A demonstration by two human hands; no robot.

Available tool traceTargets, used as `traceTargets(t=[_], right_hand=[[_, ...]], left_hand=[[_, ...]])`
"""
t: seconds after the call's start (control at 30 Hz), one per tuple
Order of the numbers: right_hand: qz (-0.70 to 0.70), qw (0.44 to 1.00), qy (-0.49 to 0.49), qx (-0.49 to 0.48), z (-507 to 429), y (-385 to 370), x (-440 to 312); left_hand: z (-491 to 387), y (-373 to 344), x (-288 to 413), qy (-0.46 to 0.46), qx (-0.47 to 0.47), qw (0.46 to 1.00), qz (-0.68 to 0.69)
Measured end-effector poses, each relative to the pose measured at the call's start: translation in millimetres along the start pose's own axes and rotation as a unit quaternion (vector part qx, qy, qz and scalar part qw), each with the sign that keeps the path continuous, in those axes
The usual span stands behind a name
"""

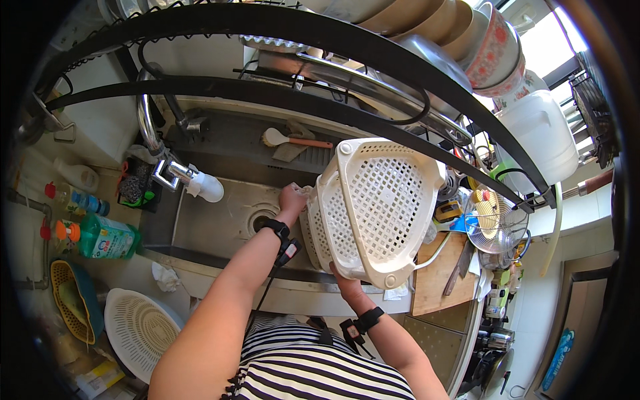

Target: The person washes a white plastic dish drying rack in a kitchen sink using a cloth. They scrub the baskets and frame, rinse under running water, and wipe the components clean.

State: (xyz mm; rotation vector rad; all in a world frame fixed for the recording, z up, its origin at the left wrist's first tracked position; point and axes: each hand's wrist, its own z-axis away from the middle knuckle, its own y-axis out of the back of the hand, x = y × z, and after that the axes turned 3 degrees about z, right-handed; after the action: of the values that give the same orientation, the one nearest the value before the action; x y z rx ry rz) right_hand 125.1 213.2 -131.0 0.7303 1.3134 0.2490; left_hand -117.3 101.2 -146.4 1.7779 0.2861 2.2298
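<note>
A white plastic basket [385,210] with a lattice of holes and a hinged handle is tilted on its side over the right part of the steel sink [225,215]. My right hand [348,288] grips its lower edge, with the fingers partly hidden behind the rim. On the basket's left, my left hand [291,201] is curled against the outside of its base. Something pale shows at those fingertips, but I cannot make out what it is. Left of my hands, a chrome faucet [172,172] with a white spout cover reaches over the sink.
A black dish rack [280,87] with stacked bowls [450,30] arches overhead. Behind the sink lies a brush [300,140]. Bottles [110,237] and a white colander [140,330] stand left; a knife [457,272] rests on a cutting board [432,280] at right.
</note>
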Motion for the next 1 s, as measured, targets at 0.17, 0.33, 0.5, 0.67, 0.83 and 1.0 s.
traceTargets(t=[0.17,0.33,0.5,0.67,0.83,1.0], right_hand=[[0.027,1.0,0.006,-0.009,-0.4,2.5,-1.2],[0.047,0.999,-0.006,-0.026,-1.1,10.4,-17.9],[-0.064,0.996,-0.058,-0.022,-0.4,17.9,-30.0],[-0.075,0.995,-0.067,-0.029,2.6,21.7,-30.6],[-0.081,0.997,-0.018,-0.01,4.1,18.4,-18.5],[-0.028,1.0,0.0,-0.015,2.7,12.0,-6.7]], left_hand=[[1.3,-1.7,-4.6,-0.188,0.022,0.979,-0.073],[26.3,3.7,-10.7,-0.226,-0.046,0.967,-0.105],[52.8,-0.3,-1.3,-0.268,-0.012,0.951,-0.154],[31.3,14.4,-9.4,-0.126,-0.018,0.99,-0.053],[10.9,3.9,-13.4,-0.07,-0.049,0.996,-0.001],[10.8,-1.8,-13.2,-0.029,-0.029,0.998,-0.054]])
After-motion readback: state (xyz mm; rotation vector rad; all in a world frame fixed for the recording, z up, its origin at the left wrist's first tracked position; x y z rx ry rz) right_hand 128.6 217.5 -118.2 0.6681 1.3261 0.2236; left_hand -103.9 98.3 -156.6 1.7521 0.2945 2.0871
